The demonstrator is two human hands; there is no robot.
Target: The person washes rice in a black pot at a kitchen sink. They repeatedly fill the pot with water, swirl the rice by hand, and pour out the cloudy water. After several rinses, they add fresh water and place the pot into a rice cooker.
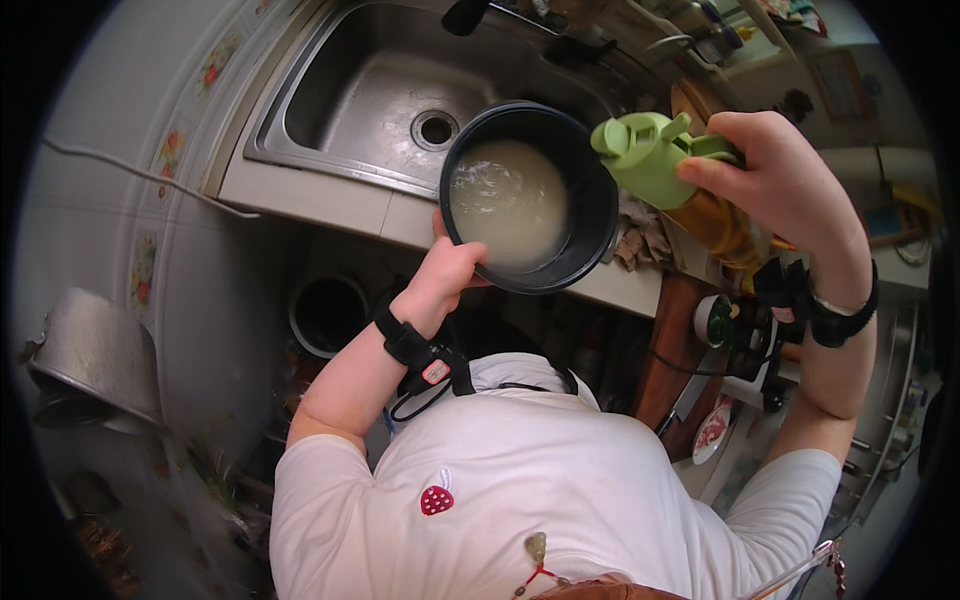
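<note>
My left hand (450, 266) grips the near left rim of a dark, round inner cooking pot (592, 202), tilted at the edge of the sink. Cloudy, whitish liquid (510, 206) fills its bottom, with what looks like rice grains in it. My right hand (765, 169) holds the handle of an oil bottle with a green plastic spout lid (649, 161) and amber liquid inside. The bottle leans with its spout towards the pot, just right of the rim. Whether any liquid flows from it I cannot tell.
A stainless steel sink (352, 161) with a round drain (435, 130) lies beyond the pot. A crumpled cloth (643, 244) is right of it. On the right are a wooden cutting board (664, 337), a knife (688, 397), a bowl of greens (712, 320) and a plate of meat (711, 435).
</note>
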